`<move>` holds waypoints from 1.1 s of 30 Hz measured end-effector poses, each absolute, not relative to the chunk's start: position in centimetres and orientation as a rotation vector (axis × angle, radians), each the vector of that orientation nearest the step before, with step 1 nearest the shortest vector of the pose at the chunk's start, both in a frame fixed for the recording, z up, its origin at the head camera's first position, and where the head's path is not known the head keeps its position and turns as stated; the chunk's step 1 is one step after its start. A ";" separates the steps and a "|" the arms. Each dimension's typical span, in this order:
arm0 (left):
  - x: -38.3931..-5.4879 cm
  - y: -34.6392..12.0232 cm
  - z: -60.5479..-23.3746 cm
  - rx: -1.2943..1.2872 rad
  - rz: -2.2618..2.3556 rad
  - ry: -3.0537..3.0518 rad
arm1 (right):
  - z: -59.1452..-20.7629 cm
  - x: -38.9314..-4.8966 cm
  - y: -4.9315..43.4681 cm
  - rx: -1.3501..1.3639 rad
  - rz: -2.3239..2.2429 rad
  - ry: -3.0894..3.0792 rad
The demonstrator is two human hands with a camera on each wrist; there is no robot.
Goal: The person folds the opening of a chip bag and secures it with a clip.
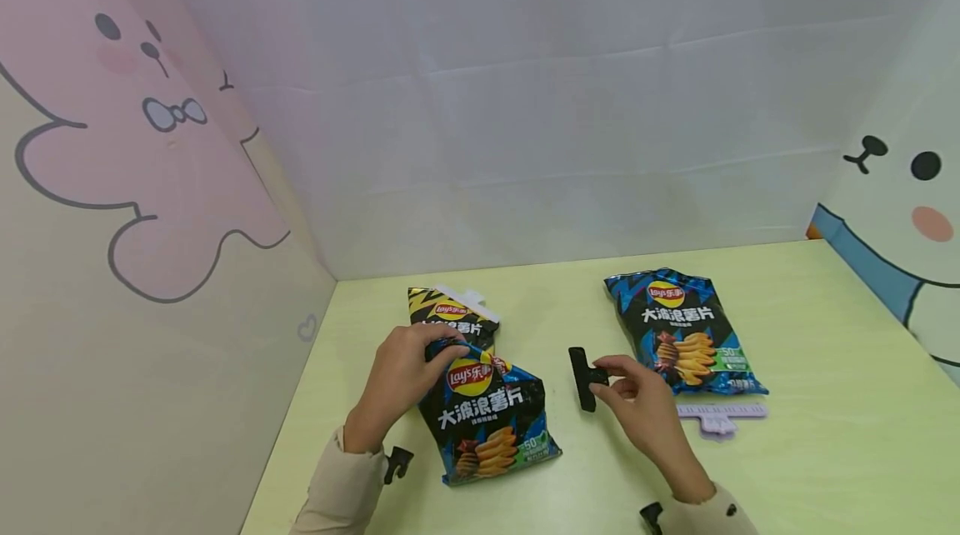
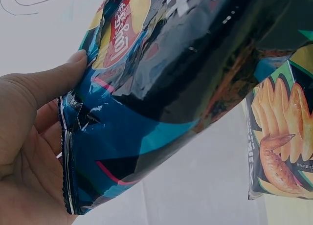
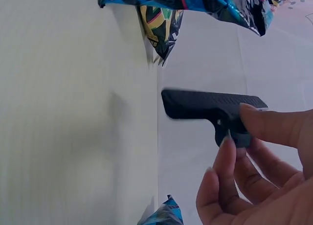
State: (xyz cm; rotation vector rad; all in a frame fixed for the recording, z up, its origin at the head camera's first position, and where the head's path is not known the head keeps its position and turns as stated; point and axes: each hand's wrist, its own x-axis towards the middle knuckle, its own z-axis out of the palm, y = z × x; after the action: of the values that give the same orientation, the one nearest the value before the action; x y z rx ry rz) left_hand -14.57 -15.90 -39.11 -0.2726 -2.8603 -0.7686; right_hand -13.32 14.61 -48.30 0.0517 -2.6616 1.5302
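Note:
My left hand (image 1: pixel 408 368) pinches the top edge of a blue-and-black chip bag (image 1: pixel 487 422), thumb on its front in the left wrist view. The bag leans with its lower edge near the table. In my right hand (image 1: pixel 637 402) is a black bag clip (image 1: pixel 582 379), pinched by its handle between thumb and fingers and held above the table. In the right wrist view the clip (image 3: pixel 210 103) lies across the frame, apart from the bag. Its far side is hidden.
Behind the held bag lies a yellow-and-black chip bag (image 1: pixel 435 302) with a white clip (image 1: pixel 468 302) across its top. A second blue chip bag (image 1: pixel 678 331) lies at the right, with a lilac clip (image 1: pixel 720 414) in front of it. Fabric walls (image 1: pixel 562 143) border the table.

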 end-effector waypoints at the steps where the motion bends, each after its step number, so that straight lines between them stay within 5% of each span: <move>1: -14.6 -15.9 -39.1 -0.275 -0.769 -2.859 | -48.3 -13.3 14.6 0.065 1.516 -2.663; 33: -14.3 -15.9 -38.8 -0.253 -0.779 -2.848 | -45.2 -13.0 11.9 0.341 1.517 -2.376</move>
State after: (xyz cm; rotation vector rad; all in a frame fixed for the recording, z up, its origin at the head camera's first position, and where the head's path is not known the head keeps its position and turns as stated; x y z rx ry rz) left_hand -14.33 -15.87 -38.83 -0.2535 -2.8479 -0.7789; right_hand -12.96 11.89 -45.24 0.3407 -2.3759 1.5172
